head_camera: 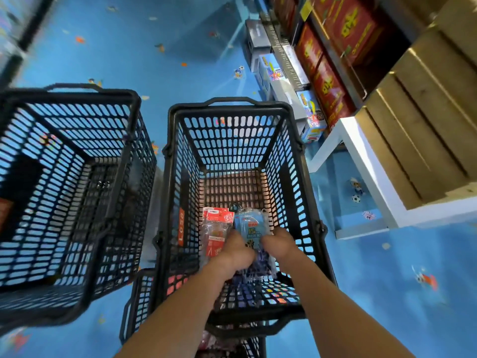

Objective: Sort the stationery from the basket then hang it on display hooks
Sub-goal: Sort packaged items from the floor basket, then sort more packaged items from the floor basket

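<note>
Both my hands reach down into a black mesh basket (232, 112) in the middle of the view. On its floor lie red stationery packs (215, 228) on the left and blue ruler packs (251, 226) on the right. My left hand (236, 253) and my right hand (280, 245) grip the blue ruler packs from either side, fingers curled under them and hidden. More dark-blue packets (254, 270) lie below the hands.
A second black basket (77, 99) stands to the left, and another basket (139, 298) sits under the middle one. To the right are shelves with red boxes (333, 81), toy boxes (313, 120), a white shelf frame (366, 161) and wooden crates (426, 120). The floor is blue.
</note>
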The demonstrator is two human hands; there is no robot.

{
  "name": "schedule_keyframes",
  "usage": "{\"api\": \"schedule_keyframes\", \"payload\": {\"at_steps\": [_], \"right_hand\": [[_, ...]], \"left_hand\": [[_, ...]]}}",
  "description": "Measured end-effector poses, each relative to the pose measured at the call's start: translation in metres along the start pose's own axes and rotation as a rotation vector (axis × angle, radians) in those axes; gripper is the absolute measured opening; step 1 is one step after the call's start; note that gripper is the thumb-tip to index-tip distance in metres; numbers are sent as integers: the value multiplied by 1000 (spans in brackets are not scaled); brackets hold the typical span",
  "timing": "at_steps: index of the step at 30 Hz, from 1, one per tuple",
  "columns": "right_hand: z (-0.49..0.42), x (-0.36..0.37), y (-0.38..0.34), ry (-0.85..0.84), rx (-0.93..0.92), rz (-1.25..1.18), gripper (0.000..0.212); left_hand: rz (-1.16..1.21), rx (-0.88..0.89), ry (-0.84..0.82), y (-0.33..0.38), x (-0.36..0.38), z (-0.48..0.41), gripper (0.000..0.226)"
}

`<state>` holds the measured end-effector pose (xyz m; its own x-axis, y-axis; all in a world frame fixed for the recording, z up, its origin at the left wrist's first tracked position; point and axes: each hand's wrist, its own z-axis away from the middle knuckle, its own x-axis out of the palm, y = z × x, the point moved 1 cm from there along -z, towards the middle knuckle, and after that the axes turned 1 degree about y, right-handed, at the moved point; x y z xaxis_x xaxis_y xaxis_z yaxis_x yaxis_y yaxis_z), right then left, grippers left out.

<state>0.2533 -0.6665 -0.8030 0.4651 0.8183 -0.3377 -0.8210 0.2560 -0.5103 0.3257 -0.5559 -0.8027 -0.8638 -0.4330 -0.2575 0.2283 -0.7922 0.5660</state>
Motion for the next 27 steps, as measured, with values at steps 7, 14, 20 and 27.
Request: {"api": "schedule_keyframes", "payload": {"at_steps": [7,14,20,27], "right_hand": [[89,-2,-16,36,-217,-37,20],[210,15,-15,173,-460,60,74],[294,45,1,158,-580,103,45],[311,99,45,-177,-395,224,13]], "left_hand": [[36,243,18,8,-38,73,32],[80,423,50,-13,-96,186,34],[-47,331,-60,-59,-142,261,9],[-223,83,-245,-144,-155,274,18]]}}
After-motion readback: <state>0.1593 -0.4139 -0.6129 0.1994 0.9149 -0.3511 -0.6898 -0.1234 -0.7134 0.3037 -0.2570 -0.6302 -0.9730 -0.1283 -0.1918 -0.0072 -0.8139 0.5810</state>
